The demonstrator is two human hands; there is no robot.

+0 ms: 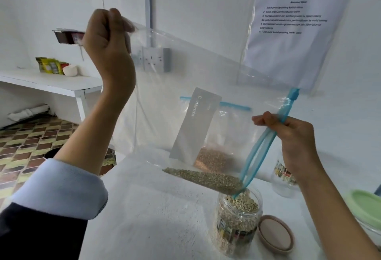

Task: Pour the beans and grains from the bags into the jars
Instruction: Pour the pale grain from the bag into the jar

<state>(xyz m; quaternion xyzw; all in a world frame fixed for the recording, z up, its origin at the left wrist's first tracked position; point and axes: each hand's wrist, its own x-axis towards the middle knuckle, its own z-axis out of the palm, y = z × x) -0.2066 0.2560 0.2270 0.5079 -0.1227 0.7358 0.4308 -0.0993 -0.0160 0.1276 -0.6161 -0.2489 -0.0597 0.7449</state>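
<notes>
A large clear zip bag [185, 78] with a blue zip strip hangs tilted over the table. My left hand [107, 43] grips its raised bottom corner high at the left. My right hand [292, 140] pinches the blue zip strip at the bag's open mouth. Greenish grains [206, 179] lie along the bag's low edge and run into an open clear jar [237, 220], which is nearly full. Behind the held bag, a second zip bag holds brown grains [216, 158]. Another clear jar [284, 177] stands behind my right wrist.
A brown lid [275, 233] lies on the white table [154, 218] to the right of the filled jar. A green lid [369, 206] sits at the right edge. A paper sheet [294, 24] hangs on the wall. A shelf with packets [51, 65] stands at left.
</notes>
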